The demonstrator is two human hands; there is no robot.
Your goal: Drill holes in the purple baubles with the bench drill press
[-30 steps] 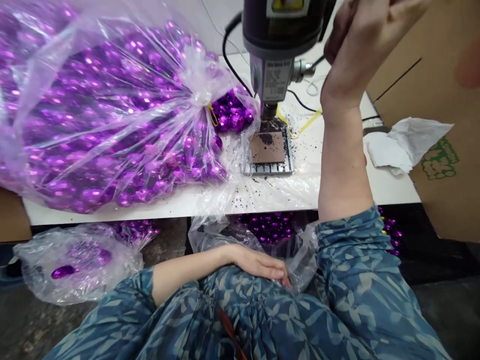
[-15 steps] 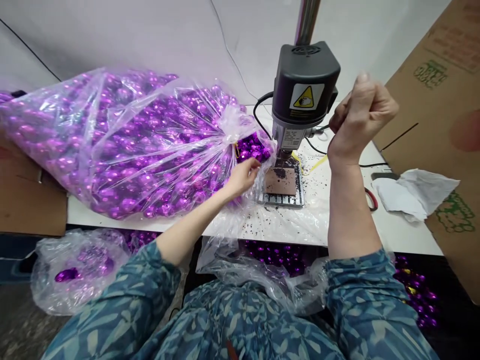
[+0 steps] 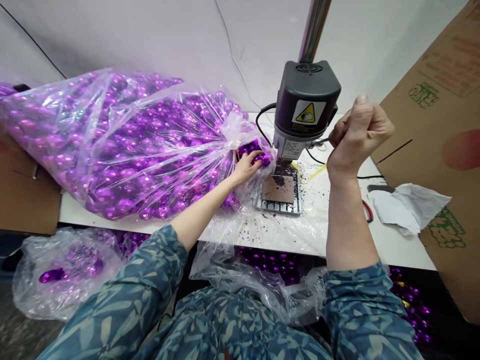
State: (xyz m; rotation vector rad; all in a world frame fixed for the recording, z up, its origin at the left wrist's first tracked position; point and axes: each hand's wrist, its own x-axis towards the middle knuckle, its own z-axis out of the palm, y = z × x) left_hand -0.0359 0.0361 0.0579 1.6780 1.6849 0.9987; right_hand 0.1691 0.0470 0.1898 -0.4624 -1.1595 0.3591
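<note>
My left hand (image 3: pixel 247 167) reaches into the mouth of a big clear plastic bag (image 3: pixel 233 131), its fingers apart and bent over shiny purple faceted balls (image 3: pixel 265 159). Some fingertips are hidden among the balls. My right hand (image 3: pixel 360 132) is a fist around the lever handle (image 3: pixel 321 142) of a small bench drill press (image 3: pixel 308 95); the fist hides the handle's end. Below the drill head, a brown square board (image 3: pixel 279 189) lies on the slotted metal base (image 3: pixel 279 209), with dark shavings on it. No ball shows on the board.
The bag fills the left of the white table (image 3: pixel 393 252). Crumpled white paper (image 3: pixel 405 207) and a red-handled tool (image 3: pixel 368 211) lie at right, beside a tall cardboard box (image 3: pixel 427 140). Plastic sheeting (image 3: pixel 258 295) hangs at the front edge, with more purple balls (image 3: pixel 273 262) below.
My left hand has gone from the near side of the bag's mouth up onto the balls, and its fingers have spread. My right fist stays on the handle. The view has shifted slightly.
</note>
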